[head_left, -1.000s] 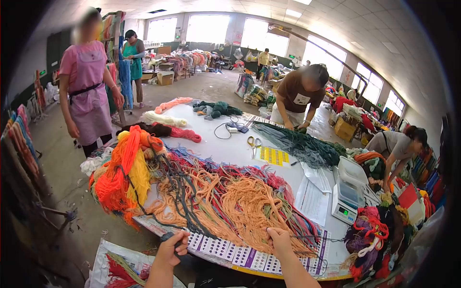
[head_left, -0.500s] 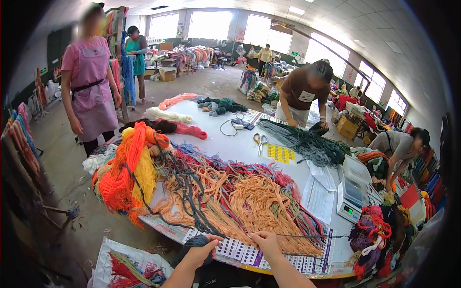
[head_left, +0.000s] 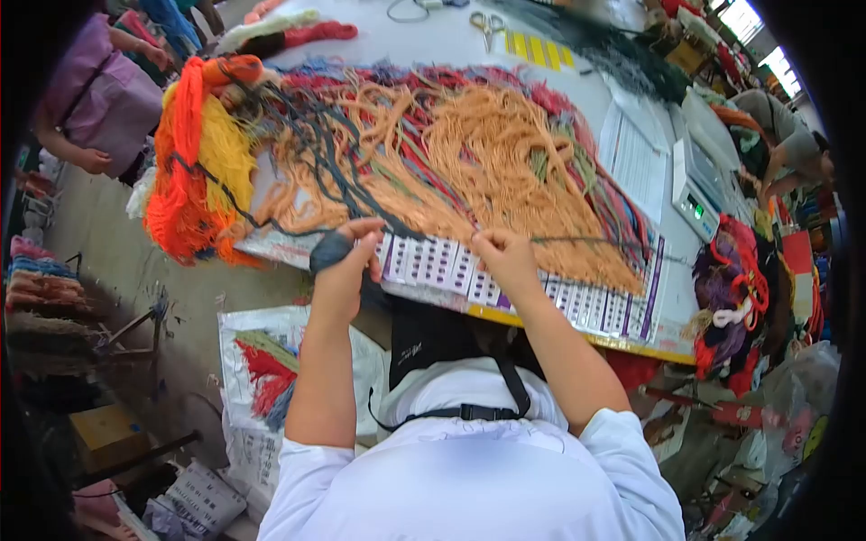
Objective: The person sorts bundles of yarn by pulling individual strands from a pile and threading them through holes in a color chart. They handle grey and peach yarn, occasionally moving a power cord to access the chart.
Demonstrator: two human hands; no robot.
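Note:
My left hand (head_left: 345, 263) is at the near table edge, curled around a dark grey bundle of yarn (head_left: 330, 250), its fingertips partly spread. To its right, my right hand (head_left: 508, 261) pinches a thin strand at its fingertips; the strand's far end is hard to make out. A dark strand (head_left: 586, 240) runs rightward from behind this hand. Just beyond both hands lie peach yarn (head_left: 494, 135) in a wide spread and dark grey yarn strands (head_left: 347, 162). Beneath the hands is a white card with purple dots (head_left: 422, 261).
Orange yarn (head_left: 188, 171) and yellow yarn (head_left: 225, 149) hang over the left table edge. Scissors (head_left: 488, 27), a yellow label sheet (head_left: 538, 50) and a digital scale (head_left: 695, 194) are on the table. A person in a pink apron (head_left: 104, 86) stands at left.
The view has tilted down, showing my arms and white shirt. My hands have drawn farther apart, and the left fingertips have loosened. The right hand keeps its pinch.

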